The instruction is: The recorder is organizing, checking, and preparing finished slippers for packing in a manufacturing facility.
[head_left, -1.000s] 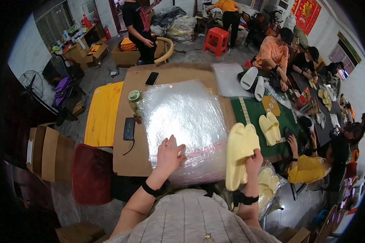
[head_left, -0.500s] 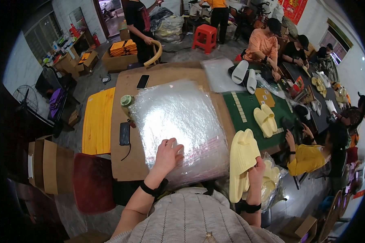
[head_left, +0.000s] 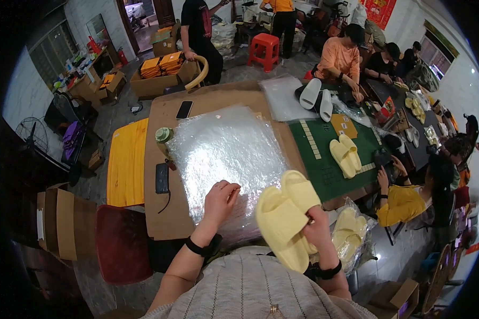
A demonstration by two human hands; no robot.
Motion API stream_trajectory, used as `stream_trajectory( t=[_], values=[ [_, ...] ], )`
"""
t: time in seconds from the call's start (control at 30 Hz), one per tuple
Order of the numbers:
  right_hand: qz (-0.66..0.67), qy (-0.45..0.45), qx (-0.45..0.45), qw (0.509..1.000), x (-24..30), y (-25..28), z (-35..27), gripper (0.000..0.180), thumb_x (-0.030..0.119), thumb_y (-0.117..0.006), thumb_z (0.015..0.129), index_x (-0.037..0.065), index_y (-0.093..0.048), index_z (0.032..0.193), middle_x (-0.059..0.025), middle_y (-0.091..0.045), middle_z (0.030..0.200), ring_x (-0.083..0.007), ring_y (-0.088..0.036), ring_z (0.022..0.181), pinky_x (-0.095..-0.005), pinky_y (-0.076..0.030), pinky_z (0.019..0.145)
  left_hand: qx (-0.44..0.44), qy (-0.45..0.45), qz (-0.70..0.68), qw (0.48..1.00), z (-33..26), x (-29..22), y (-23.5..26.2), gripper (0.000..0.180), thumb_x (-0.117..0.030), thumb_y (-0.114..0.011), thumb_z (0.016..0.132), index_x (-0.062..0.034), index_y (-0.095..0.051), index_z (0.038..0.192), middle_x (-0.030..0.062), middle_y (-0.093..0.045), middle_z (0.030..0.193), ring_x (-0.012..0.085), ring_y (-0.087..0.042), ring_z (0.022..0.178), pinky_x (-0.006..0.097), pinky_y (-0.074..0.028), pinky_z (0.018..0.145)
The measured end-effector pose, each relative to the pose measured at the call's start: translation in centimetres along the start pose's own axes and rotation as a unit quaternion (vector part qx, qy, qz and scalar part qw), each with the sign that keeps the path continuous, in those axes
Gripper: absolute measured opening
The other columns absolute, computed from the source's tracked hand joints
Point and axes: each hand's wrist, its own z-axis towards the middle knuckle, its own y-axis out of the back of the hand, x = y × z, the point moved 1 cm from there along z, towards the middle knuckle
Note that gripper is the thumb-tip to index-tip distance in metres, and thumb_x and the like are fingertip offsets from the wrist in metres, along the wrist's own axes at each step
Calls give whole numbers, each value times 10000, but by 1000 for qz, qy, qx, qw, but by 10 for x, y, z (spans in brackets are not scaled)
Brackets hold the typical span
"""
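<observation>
My right hand (head_left: 317, 227) grips a pair of pale yellow slippers (head_left: 286, 213), held together soles out, just above the near right corner of the table. My left hand (head_left: 220, 200) rests with curled fingers on the near edge of a stack of clear plastic bags (head_left: 223, 154) spread over the brown cardboard-covered table (head_left: 159, 212). Both wrists wear dark bands.
A phone (head_left: 162, 178) with a cable and a tape roll (head_left: 163, 134) lie left of the bags; another phone (head_left: 184, 109) is farther back. A green mat (head_left: 324, 165) holds yellow slippers (head_left: 345, 154). More bagged slippers (head_left: 351, 234) lie at my right. Several people work around the right tables. A red chair (head_left: 121, 242) stands at my left.
My right hand has brought the yellow slippers leftward and closer to my body. My left hand stays on the bags, its fingers now more curled.
</observation>
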Motion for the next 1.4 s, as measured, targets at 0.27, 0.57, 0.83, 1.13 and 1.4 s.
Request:
stream_trajectory(
  t=[0.27,0.57,0.83,1.13,1.4],
  values=[
    [-149,65,108,981,18,-26,22,179,113,-690,719,17,-574,817,-162,-594,784,-363,-613,711,-439,-483,603,5,-49,-28,998,4,-28,10,123,-120,-678,843,-104,-707,962,69,-633,843,268,-620,779,361,-517,678],
    [-26,-25,66,997,5,-63,53,208,172,-669,758,13,-585,861,-204,-619,801,-377,-627,780,-449,-485,701,26,-110,-80,990,0,-41,15,88,-23,-697,782,-30,-713,868,105,-601,749,279,-562,706,375,-448,637],
    [-64,42,40,996,5,-123,79,242,119,-615,783,-16,-515,958,-212,-568,930,-409,-589,889,-493,-475,741,130,-156,-59,977,-8,-71,22,160,-60,-634,901,-18,-690,1044,155,-631,938,290,-614,912,381,-481,835],
    [-60,103,-85,989,28,-151,150,204,140,-602,840,-14,-529,953,-213,-578,926,-424,-612,756,-509,-491,655,175,-176,-129,960,-20,-102,50,148,5,-632,873,2,-673,1015,146,-626,914,282,-611,828,358,-494,740],
    [-125,37,-76,989,-6,-174,158,213,150,-571,864,20,-512,1022,-185,-587,977,-372,-634,812,-501,-520,653,214,-205,-208,932,-24,-156,126,122,-59,-687,799,-13,-695,913,141,-647,955,287,-623,884,367,-500,666]
  ],
)
